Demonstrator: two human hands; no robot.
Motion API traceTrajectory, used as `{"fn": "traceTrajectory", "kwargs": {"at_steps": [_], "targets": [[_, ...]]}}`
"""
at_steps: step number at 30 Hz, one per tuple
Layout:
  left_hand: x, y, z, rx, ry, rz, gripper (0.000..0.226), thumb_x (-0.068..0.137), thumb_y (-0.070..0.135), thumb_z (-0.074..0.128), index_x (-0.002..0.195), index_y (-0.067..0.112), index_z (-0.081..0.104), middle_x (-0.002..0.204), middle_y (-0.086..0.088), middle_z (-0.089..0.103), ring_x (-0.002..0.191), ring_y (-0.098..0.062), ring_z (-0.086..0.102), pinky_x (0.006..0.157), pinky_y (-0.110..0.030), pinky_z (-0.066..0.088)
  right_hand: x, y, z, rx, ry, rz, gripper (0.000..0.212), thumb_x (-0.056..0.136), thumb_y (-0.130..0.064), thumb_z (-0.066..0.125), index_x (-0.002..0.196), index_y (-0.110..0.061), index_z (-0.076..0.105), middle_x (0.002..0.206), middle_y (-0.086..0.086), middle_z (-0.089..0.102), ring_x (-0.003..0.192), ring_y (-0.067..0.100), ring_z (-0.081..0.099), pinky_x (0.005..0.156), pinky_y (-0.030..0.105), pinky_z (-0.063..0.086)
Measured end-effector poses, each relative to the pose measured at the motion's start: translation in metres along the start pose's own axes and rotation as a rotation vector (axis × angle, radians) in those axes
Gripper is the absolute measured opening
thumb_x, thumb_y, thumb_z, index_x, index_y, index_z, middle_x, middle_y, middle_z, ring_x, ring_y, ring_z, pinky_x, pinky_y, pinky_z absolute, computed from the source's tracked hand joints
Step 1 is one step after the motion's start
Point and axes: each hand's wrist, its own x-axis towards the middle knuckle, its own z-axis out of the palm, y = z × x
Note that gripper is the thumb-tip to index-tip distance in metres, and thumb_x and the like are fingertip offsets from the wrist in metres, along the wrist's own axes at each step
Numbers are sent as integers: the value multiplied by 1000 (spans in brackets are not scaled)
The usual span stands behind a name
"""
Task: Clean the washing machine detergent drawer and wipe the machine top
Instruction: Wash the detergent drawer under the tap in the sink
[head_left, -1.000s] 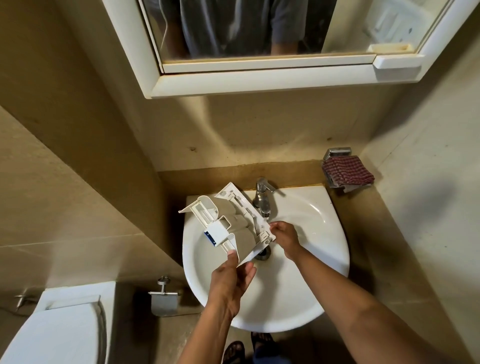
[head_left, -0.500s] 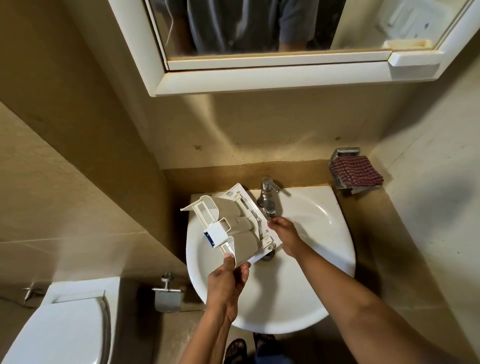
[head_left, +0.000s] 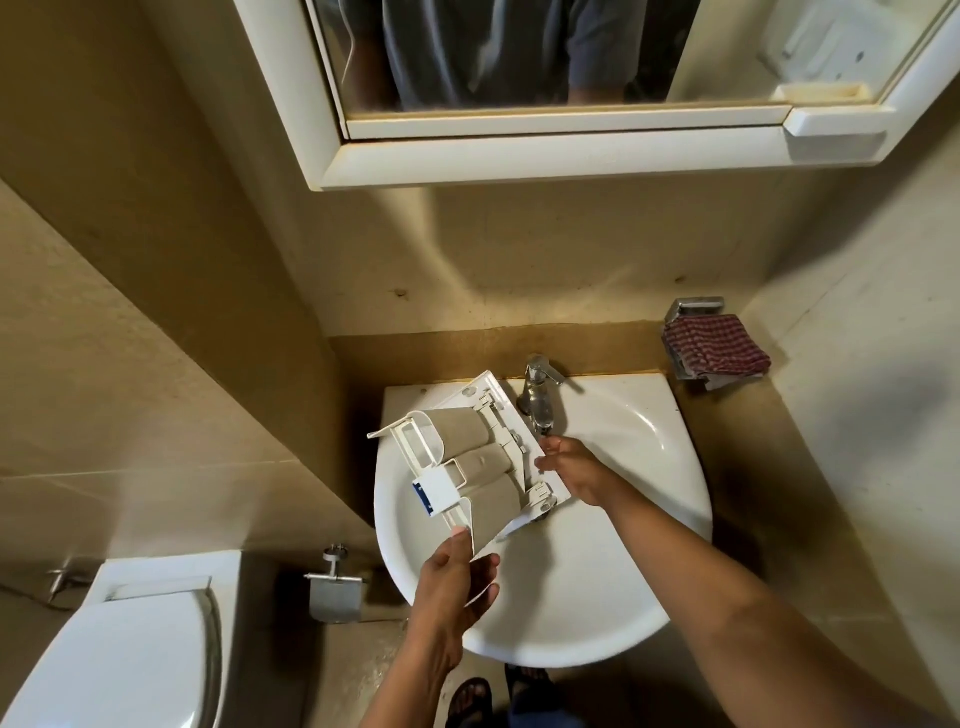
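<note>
Head | left hand (head_left: 454, 577), right hand (head_left: 574, 470) hold detergent drawer (head_left: 483, 462) over sink (head_left: 623, 597); tap (head_left: 540, 395) just beside; checked cloth (head_left: 714, 345) right

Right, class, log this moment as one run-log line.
left hand: grips white plastic detergent drawer, near corner | right hand: holds its front panel | place: over white ceramic basin, beside chrome tap | water: cannot tell

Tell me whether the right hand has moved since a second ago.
Yes, slightly: the right hand, holding the drawer, has edged up toward the tap; its fingertips now sit just below it.
</note>
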Motion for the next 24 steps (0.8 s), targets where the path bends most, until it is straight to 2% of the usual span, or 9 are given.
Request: {"fn": "traceTrajectory", "kwargs": {"at_steps": [3,6,10,12,15,17,20,22,24], "targets": [[0,-2,-5,135,32,44,35,95,47,50,113,18,52,106,-8,64,93,-22,64,75,-33,57,-7,-3,1,-17,78,-54,25,88,3,59,108,-11,66,81,-2,66,64,8,55,58,16,44],[1,-2,-10,137,7,-12,26,98,35,47,119,20,45,107,-8,60,88,-26,63,83,-38,55,-11,3,-1,-59,96,-45,23,89,1,56,106,-10,67,80,-1,67,65,11,54,61,21,43],[0,-4,-23,31,-22,-111,17,93,21,42,97,11,54,99,-10,60,90,-28,58,84,-49,44,-17,5,-11,-132,72,-65,23,89,0,57,110,-4,68,91,6,69,71,13,57,64,22,44],[3,-3,-30,-31,-23,-121,21,93,20,39,96,9,56,101,-13,62,97,-30,58,84,-53,42,-19,-1,-18,-187,68,-78,20,89,-1,59,104,-8,70,93,6,70,77,15,61,69,24,45],[11,2,-37,-120,-8,-92,29,94,23,38,111,4,52,98,-18,60,93,-31,58,77,-48,45,-20,-7,-31,-277,42,-93,19,87,-2,62,90,-19,71,95,9,73,87,23,65,83,35,50],[16,5,-39,-148,-8,-76,38,94,30,42,118,1,48,95,-19,56,90,-31,56,81,-47,46,-20,-10,-38,-321,39,-102,19,85,-3,65,88,-21,71,96,9,74,91,25,67,89,43,50],[20,8,-34,-104,-21,-70,44,95,40,46,118,2,42,99,-19,54,95,-33,56,89,-50,46,-23,-16,-44,-344,61,-120,16,86,-4,65,96,-15,71,96,8,74,95,27,68,90,42,50],[22,8,-29,-99,-29,-89,46,96,44,46,116,3,38,100,-20,52,97,-33,57,90,-51,46,-27,-20,-47,-345,105,-127,22,86,-5,66,108,-5,69,99,9,73,97,25,67,89,39,51],[25,10,-25,-142,-40,-127,51,95,48,46,118,4,34,101,-19,51,96,-32,56,89,-51,45,-33,-22,-49,-355,156,-143,26,85,-5,67,111,-3,66,104,10,71,98,22,67,85,34,51]]}}
